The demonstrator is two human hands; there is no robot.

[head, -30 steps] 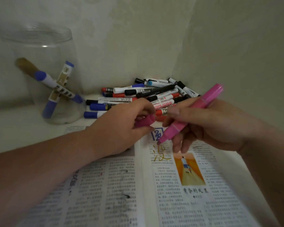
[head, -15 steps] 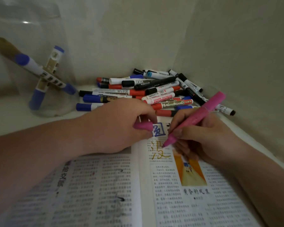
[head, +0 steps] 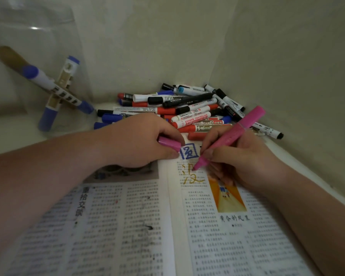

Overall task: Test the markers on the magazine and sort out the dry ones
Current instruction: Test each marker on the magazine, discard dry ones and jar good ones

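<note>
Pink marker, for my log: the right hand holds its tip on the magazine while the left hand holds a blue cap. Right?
No: the head view shows the cap in the left hand is pink, not blue. The right hand does hold the pink marker tip on the magazine.

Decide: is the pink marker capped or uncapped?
Uncapped. The left hand holds its pink cap; the right hand holds the pink marker, tip bare, on the magazine.

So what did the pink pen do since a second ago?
The right hand lowered the pink plastic marker, bringing its tip down to the open magazine by the yellow scribble. The left hand keeps its grip on the pink cap; the marker pile stayed put.
</note>
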